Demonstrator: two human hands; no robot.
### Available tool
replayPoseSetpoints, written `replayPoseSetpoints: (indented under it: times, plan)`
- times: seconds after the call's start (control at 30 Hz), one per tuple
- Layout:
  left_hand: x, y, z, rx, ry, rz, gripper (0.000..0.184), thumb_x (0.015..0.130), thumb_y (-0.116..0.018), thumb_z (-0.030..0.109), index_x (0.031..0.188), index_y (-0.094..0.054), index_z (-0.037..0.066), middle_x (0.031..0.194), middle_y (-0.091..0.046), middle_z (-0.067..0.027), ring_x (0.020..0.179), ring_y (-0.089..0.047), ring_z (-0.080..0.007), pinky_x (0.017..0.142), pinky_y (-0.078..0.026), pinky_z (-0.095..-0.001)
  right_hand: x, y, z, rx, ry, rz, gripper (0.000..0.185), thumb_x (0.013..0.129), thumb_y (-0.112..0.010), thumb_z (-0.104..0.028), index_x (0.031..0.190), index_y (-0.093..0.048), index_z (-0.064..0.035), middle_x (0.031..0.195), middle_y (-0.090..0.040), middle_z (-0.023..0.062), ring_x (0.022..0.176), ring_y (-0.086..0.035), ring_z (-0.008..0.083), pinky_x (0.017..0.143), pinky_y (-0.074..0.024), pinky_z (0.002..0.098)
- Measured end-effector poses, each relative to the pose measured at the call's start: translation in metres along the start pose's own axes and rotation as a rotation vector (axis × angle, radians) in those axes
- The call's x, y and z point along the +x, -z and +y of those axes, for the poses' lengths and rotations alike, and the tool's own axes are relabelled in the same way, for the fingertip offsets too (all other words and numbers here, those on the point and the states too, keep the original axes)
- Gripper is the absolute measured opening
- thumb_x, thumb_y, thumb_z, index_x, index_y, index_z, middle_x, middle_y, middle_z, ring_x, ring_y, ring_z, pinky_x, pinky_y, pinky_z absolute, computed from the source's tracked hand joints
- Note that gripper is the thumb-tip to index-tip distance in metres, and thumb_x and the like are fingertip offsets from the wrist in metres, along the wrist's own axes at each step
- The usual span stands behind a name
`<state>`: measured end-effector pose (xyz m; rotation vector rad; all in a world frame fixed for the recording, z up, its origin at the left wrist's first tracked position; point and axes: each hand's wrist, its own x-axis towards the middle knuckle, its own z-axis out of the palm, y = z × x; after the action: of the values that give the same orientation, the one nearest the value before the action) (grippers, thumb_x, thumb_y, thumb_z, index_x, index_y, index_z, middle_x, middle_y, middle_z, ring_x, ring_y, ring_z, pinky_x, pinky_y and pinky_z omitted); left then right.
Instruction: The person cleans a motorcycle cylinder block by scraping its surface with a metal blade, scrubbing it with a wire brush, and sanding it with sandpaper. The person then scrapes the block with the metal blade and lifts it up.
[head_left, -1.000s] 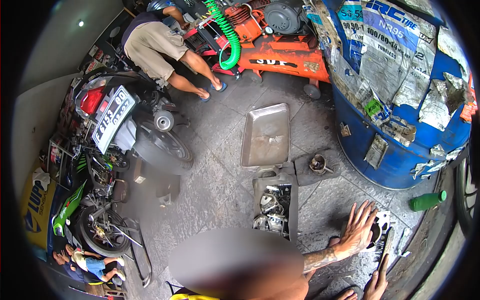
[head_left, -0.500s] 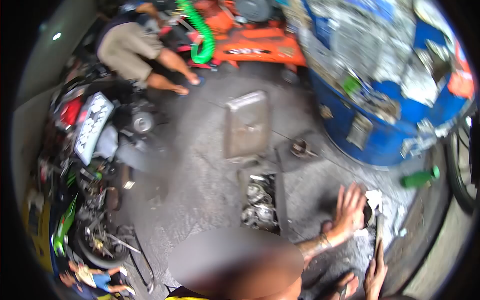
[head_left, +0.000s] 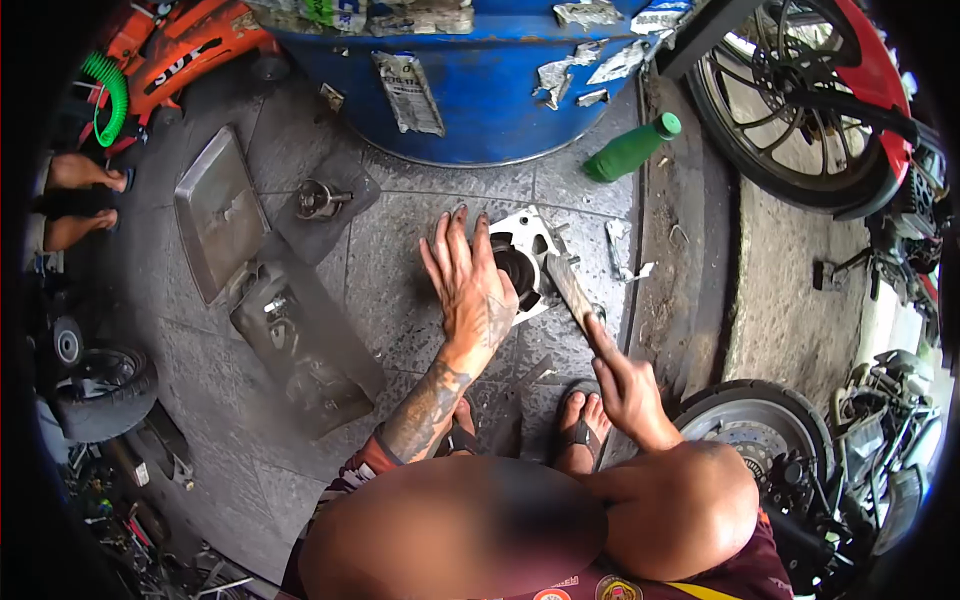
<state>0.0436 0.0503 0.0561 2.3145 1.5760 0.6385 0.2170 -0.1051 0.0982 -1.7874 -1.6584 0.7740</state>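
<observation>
A silvery metal engine cylinder block with a round dark bore lies on the tiled floor in front of me. My left hand rests against its left side, fingers stretched and slightly spread, hiding part of the block. In my right hand is a long, flat, worn tool that looks like a file. The index finger lies along it, and its far end meets the right edge of the block's flat face. Whether it has a separate handle is hidden by my fingers.
A blue drum stands ahead, with a green bottle right of it. To the left lie a metal tray, a small metal part and an oily rectangular pan. Motorcycle wheels flank the right side. Another person's feet show far left.
My view has swung to the right and steadied, bringing the block to the middle. My left hand stays at the block, and my right hand still holds the flat tool against it.
</observation>
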Motion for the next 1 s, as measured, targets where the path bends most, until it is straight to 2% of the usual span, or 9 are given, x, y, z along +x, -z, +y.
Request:
replayPoseSetpoints:
  times: [0.1, 0.2, 0.47, 0.67, 0.73, 0.77, 0.8, 0.9, 1.0]
  plan:
    - [-0.003, 0.007, 0.003, 0.003, -0.008, -0.051, 0.061, 0.072, -0.058, 0.008, 0.132, -0.051, -0.002, 0.145, -0.039, -0.0199, 0.141, -0.027, -0.0400, 0.117, -0.012, -0.0619, 0.027, 0.001, -0.013, -0.020, -0.109, -0.020, 0.061, 0.092, -0.057, -0.005, 0.150, -0.041, -0.0161, 0.076, -0.064, 0.0281, 0.064, -0.065, 0.0418, 0.065, -0.0523, 0.0470]
    - [0.000, 0.005, 0.002, 0.056, -0.015, -0.076, 0.063, 0.075, -0.061, 0.010, 0.135, -0.049, -0.003, 0.149, -0.036, -0.0207, 0.143, -0.024, -0.0404, 0.118, -0.010, -0.0621, 0.105, -0.002, -0.023, -0.105, -0.049, 0.033, 0.054, 0.095, -0.055, -0.013, 0.148, -0.042, -0.0147, 0.070, -0.062, 0.0258, 0.064, -0.063, 0.0439, 0.062, -0.0486, 0.0502]
    - [-0.002, 0.006, 0.003, 0.022, -0.027, -0.046, 0.068, 0.076, -0.059, 0.012, 0.139, -0.043, -0.006, 0.149, -0.035, -0.0239, 0.143, -0.024, -0.0425, 0.117, -0.009, -0.0626, -0.008, 0.004, -0.008, -0.054, -0.023, -0.063, 0.066, 0.090, -0.059, -0.005, 0.152, -0.037, -0.0168, 0.085, -0.066, 0.0290, 0.067, -0.067, 0.0411, 0.066, -0.0559, 0.0485]
    - [-0.002, 0.006, 0.004, 0.065, -0.002, -0.068, 0.075, 0.072, -0.054, 0.009, 0.144, -0.037, -0.006, 0.151, -0.034, -0.0212, 0.144, -0.023, -0.0385, 0.120, -0.008, -0.0571, 0.147, 0.026, 0.007, -0.342, -0.045, 0.010, 0.045, 0.099, -0.050, -0.023, 0.144, -0.048, -0.0263, 0.070, -0.064, 0.0250, 0.067, -0.065, 0.0436, 0.067, -0.0529, 0.0531]
    - [-0.001, 0.008, 0.004, 0.054, -0.006, -0.073, 0.083, 0.071, -0.055, 0.009, 0.148, -0.028, -0.008, 0.151, -0.032, -0.0237, 0.144, -0.023, -0.0394, 0.120, -0.008, -0.0577, 0.148, 0.060, -0.029, -0.323, -0.084, -0.023, 0.043, 0.099, -0.050, -0.023, 0.142, -0.052, -0.0246, 0.073, -0.065, 0.0243, 0.070, -0.065, 0.0424, 0.073, -0.0532, 0.0521]
    - [-0.001, 0.008, 0.004, 0.031, 0.007, -0.064, 0.085, 0.070, -0.055, 0.009, 0.148, -0.026, -0.009, 0.151, -0.032, -0.0245, 0.144, -0.023, -0.0398, 0.120, -0.008, -0.0577, 0.140, 0.073, -0.041, -0.273, -0.066, -0.052, 0.047, 0.097, -0.054, -0.016, 0.143, -0.051, -0.0245, 0.090, -0.066, 0.0270, 0.079, -0.068, 0.0403, 0.075, -0.0526, 0.0467]
    - [-0.001, 0.008, 0.005, 0.007, 0.024, -0.057, 0.087, 0.070, -0.056, 0.008, 0.149, -0.024, -0.009, 0.151, -0.031, -0.0254, 0.144, -0.023, -0.0401, 0.120, -0.008, -0.0577, 0.128, 0.079, -0.045, -0.178, -0.070, -0.099, 0.049, 0.096, -0.055, -0.016, 0.143, -0.051, -0.0260, 0.090, -0.066, 0.0268, 0.082, -0.068, 0.0403, 0.077, -0.0525, 0.0463]
    - [0.000, 0.004, 0.005, -0.024, 0.062, -0.001, 0.090, 0.071, -0.057, 0.006, 0.151, -0.018, -0.009, 0.151, -0.029, -0.0269, 0.144, -0.022, -0.0406, 0.120, -0.010, -0.0577, 0.118, 0.068, -0.035, -0.349, -0.035, -0.280, 0.047, 0.094, -0.056, -0.016, 0.140, -0.055, -0.0274, 0.091, -0.067, 0.0258, 0.081, -0.066, 0.0427, 0.078, -0.0529, 0.0476]
    - [0.002, 0.003, 0.004, 0.003, 0.078, -0.015, 0.092, 0.074, -0.058, 0.006, 0.153, -0.013, -0.007, 0.153, -0.026, -0.0273, 0.146, -0.022, -0.0409, 0.118, -0.013, -0.0586, 0.163, 0.047, -0.024, -0.460, -0.046, -0.215, 0.040, 0.094, -0.056, -0.018, 0.134, -0.060, -0.0231, 0.088, -0.068, 0.0232, 0.082, -0.065, 0.0442, 0.077, -0.0515, 0.0513]
